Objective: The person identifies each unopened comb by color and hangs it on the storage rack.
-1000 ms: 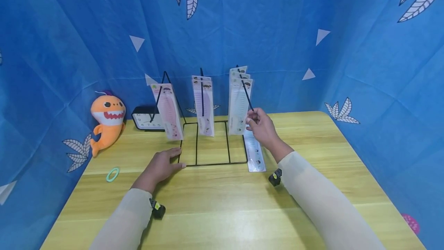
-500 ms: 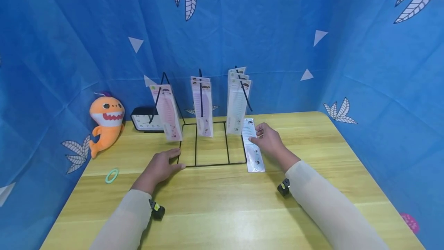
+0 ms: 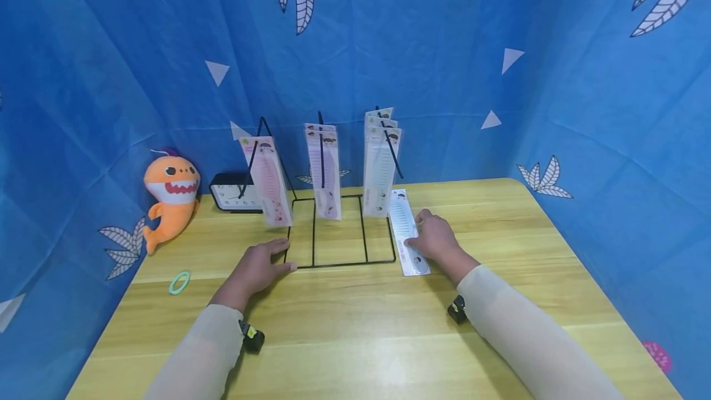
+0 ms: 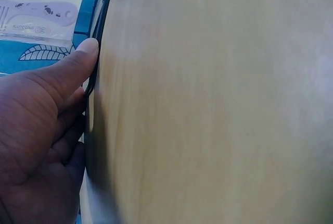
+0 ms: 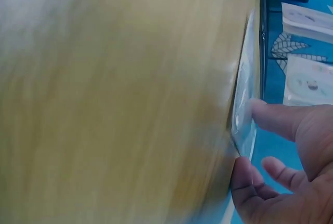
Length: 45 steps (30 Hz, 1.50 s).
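Observation:
My right hand (image 3: 439,239) pinches a bagged light-blue plastic comb (image 3: 404,221) by its right edge, thumb on top, while the comb lies on the table beside a black wire display rack (image 3: 339,264). In the right wrist view, the thumb (image 5: 268,114) presses the clear wrapper. At the rack's front left corner, my left hand (image 3: 258,270) rests with thumb and forefinger spread, their tips touching the base wire. From the rack's hooks hang wrapped combs: pink (image 3: 268,181) at left, purple (image 3: 328,175) in the middle and green (image 3: 382,171) at right, the latter two several deep or doubled.
Behind the rack's left side stands a black-framed clock (image 3: 236,193), partly covered by the pink comb. An orange shark plush (image 3: 172,196) leans at the far left. A mint-green ring (image 3: 179,283) lies on the wooden table (image 3: 355,338). Blue patterned cloth (image 3: 433,66) encloses the back and sides.
My right hand has let go of the right hook's tip and come down to the comb on the table. The comb's lower end has shifted slightly right. My left hand stays put.

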Available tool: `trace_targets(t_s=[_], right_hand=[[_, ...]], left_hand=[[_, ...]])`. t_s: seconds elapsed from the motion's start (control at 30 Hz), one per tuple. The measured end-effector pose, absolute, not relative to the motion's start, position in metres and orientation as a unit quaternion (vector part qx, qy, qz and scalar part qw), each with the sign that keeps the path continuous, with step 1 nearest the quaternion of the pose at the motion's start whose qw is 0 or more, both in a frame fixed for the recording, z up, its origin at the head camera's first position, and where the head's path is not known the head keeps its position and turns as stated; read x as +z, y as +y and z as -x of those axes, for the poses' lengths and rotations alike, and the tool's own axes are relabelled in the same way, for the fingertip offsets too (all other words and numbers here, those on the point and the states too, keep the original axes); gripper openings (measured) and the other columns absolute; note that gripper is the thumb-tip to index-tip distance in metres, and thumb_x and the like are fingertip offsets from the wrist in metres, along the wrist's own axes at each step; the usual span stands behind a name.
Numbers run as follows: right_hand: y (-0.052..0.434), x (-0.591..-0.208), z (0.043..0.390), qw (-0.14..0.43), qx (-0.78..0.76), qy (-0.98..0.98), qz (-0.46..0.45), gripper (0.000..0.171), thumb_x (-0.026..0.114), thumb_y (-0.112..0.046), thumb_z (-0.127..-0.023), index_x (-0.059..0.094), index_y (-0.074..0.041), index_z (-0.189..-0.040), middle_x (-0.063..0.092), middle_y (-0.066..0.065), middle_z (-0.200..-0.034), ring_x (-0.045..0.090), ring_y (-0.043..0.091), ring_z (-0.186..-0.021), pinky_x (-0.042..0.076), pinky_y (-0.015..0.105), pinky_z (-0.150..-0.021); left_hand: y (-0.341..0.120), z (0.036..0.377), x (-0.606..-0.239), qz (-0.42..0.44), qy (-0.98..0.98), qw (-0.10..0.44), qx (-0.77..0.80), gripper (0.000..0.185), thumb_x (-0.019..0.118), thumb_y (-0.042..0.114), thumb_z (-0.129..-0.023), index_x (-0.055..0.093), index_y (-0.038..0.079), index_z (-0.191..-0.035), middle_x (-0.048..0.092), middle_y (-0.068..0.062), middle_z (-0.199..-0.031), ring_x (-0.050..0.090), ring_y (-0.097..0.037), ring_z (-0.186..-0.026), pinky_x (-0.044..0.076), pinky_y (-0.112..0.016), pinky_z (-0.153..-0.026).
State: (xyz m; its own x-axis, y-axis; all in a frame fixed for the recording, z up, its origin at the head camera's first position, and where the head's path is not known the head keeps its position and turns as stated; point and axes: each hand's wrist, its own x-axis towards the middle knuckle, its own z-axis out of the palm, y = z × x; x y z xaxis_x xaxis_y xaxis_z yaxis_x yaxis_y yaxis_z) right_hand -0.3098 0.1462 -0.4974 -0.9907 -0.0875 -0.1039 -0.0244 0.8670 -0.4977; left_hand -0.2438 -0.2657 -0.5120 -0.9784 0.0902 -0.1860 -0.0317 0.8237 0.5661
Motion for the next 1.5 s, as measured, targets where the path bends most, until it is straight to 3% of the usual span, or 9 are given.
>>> trace_targets(t_s=[0.2,0.47,0.67,1.07,1.5], right_hand=[[0.165,-0.497,0.31,0.081,-0.272,0.959,0.005,0.055,0.084,-0.021,-0.095,0.056,0.003,-0.136,0.075,0.017,-0.107,0.072,0.025,-0.084,0.061,0.033,-0.071],[0.176,-0.491,0.307,0.093,-0.26,0.961,-0.01,0.073,0.085,-0.037,-0.094,0.052,0.006,-0.144,0.07,0.027,-0.129,0.069,0.031,-0.095,0.059,0.04,-0.08],[0.171,-0.489,0.303,0.099,-0.249,0.963,-0.008,0.082,0.092,-0.033,-0.088,0.051,0.008,-0.146,0.071,0.027,-0.122,0.069,0.032,-0.095,0.062,0.04,-0.075],[0.186,-0.486,0.304,0.15,-0.272,0.95,-0.024,0.045,0.085,-0.018,-0.091,0.066,0.011,-0.12,0.073,0.019,-0.101,0.073,0.025,-0.078,0.063,0.031,-0.061],[0.215,-0.487,0.31,0.088,-0.281,0.956,-0.014,0.04,0.063,-0.016,-0.105,0.063,0.008,-0.137,0.071,0.029,-0.131,0.069,0.031,-0.093,0.058,0.035,-0.072]], left_hand=[[-0.265,0.244,-0.511,-0.014,0.948,0.104,0.3,0.069,0.079,0.036,-0.102,0.053,0.014,-0.163,0.044,-0.007,-0.174,0.033,-0.04,-0.164,0.029,-0.06,-0.135],[-0.266,0.244,-0.511,-0.009,0.949,0.104,0.297,0.069,0.08,0.036,-0.102,0.054,0.014,-0.162,0.044,-0.007,-0.174,0.034,-0.041,-0.164,0.03,-0.061,-0.135],[-0.266,0.244,-0.513,-0.015,0.948,0.106,0.299,0.069,0.079,0.037,-0.103,0.053,0.014,-0.163,0.043,-0.007,-0.174,0.033,-0.04,-0.164,0.029,-0.061,-0.135],[-0.268,0.243,-0.513,-0.022,0.948,0.095,0.304,0.069,0.079,0.035,-0.102,0.054,0.012,-0.162,0.044,-0.008,-0.174,0.034,-0.041,-0.164,0.03,-0.061,-0.135],[-0.268,0.244,-0.514,-0.032,0.948,0.096,0.301,0.068,0.079,0.035,-0.103,0.054,0.011,-0.162,0.045,-0.009,-0.173,0.035,-0.042,-0.163,0.031,-0.061,-0.134]])
